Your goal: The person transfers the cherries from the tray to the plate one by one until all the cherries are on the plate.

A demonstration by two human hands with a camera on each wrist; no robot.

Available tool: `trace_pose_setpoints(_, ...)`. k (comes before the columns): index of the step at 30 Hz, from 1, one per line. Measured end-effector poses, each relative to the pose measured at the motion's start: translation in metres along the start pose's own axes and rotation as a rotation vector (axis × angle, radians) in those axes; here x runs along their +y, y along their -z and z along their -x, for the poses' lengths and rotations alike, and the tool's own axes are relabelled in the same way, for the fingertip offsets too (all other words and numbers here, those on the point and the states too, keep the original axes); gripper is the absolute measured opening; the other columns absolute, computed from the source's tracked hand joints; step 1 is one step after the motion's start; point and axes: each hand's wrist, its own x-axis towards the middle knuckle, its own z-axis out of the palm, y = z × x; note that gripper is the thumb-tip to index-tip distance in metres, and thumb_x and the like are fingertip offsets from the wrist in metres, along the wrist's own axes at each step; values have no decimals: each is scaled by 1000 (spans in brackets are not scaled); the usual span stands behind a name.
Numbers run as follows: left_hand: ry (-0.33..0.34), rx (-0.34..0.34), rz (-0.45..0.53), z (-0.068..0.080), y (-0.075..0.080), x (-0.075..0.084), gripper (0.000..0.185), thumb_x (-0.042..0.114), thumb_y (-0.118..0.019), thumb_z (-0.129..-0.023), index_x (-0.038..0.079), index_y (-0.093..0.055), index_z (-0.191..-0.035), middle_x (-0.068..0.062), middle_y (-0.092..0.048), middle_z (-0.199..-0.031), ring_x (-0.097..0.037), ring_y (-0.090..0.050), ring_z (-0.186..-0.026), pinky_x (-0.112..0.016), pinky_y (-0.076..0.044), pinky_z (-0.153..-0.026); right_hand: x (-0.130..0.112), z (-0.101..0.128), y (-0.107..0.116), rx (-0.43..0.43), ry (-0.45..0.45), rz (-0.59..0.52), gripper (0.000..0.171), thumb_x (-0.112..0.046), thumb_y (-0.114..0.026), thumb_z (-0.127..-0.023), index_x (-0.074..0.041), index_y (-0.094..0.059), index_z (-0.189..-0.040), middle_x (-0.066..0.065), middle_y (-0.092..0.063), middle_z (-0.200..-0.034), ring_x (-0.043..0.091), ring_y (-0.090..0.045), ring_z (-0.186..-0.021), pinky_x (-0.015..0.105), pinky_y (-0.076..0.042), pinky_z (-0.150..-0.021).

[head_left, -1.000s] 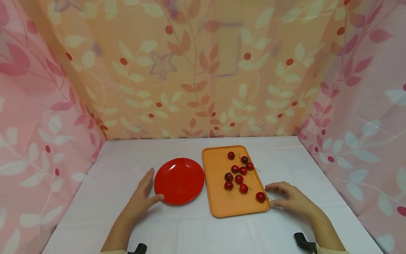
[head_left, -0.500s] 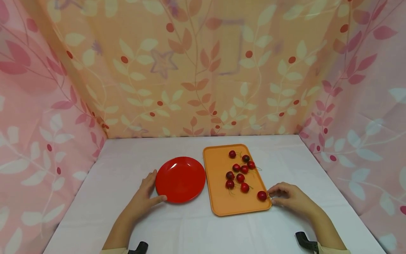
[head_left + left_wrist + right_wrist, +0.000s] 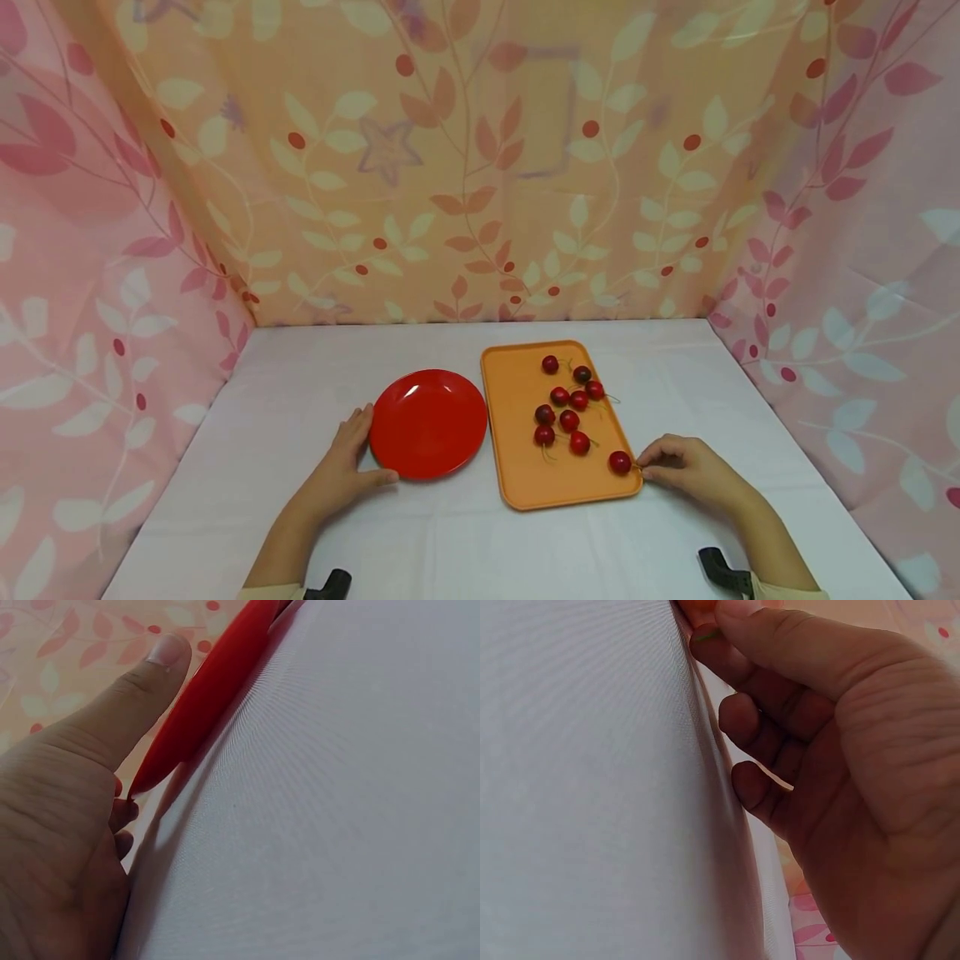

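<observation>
The cherry (image 3: 619,462) nearest the tray's (image 3: 517,467) front right corner lies on the tray, and the right hand (image 3: 686,472) has its thumb and forefinger closed at the green stem just beside it; the wrist view shows a sliver of green at the fingertip (image 3: 706,635), so I'd say the stem is pinched, though the fruit itself is not lifted. The other fingers are curled in under the palm. Eight more cherries (image 3: 567,403) sit scattered further back on the tray.

The left hand (image 3: 341,471) lies flat on the white cloth (image 3: 450,542), fingers relaxed, thumb and forefinger touching the near left rim of the red plate (image 3: 428,423), which has nothing on it.

To my eye this is the pick-up stage: a cherry taken by its stem. The lift wants a gentle, straight pull so the stem doesn't slip or snap.

A second ago the right hand's fingers were spread wider, short of the stem; they have since closed in on it. The left hand has edged closer round the plate.
</observation>
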Motion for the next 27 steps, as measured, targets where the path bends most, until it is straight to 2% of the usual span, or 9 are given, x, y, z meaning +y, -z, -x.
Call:
trace_pose_setpoints(9,-9,5,-40,-1,1,2,127,59,-87,-71,18,-14,-166,-14,-14,-172,-46,-6,-157,-72,-24,-114,-1,-1,1,29,-18,-13,7,-31,-77,-92,-26,-76,-97,-9,-74,-99,4,-67,-92,20,-55,-84)
trace_pose_setpoints(13,24,-3,-8,2,-1,-2,126,59,-87,-71,18,-15,-166,-13,-14,-172,-44,-6,-157,-72,-23,-115,-1,0,-1,47,-42,-13,8,-32,-76,-93,-26,-76,-97,-9,-74,-99,3,-66,-92,20,-55,-85)
trace_pose_setpoints(21,39,-12,13,1,-3,-4,123,60,-86,-72,20,-17,-166,-10,-16,-172,-41,-6,-158,-71,-27,-115,-7,0,-1,148,-80,23,7,-33,-78,-91,-29,-77,-97,-12,-74,-97,5,-63,-89,21,-53,-81)
trace_pose_setpoints(27,53,-15,1,-1,0,-2,121,60,-86,-72,20,-20,-165,-10,-18,-171,-41,-6,-158,-71,-26,-115,-16,-3,-3,228,-34,69,6,-26,-79,-91,-25,-79,-97,-9,-74,-95,5,-62,-84,21,-51,-76)
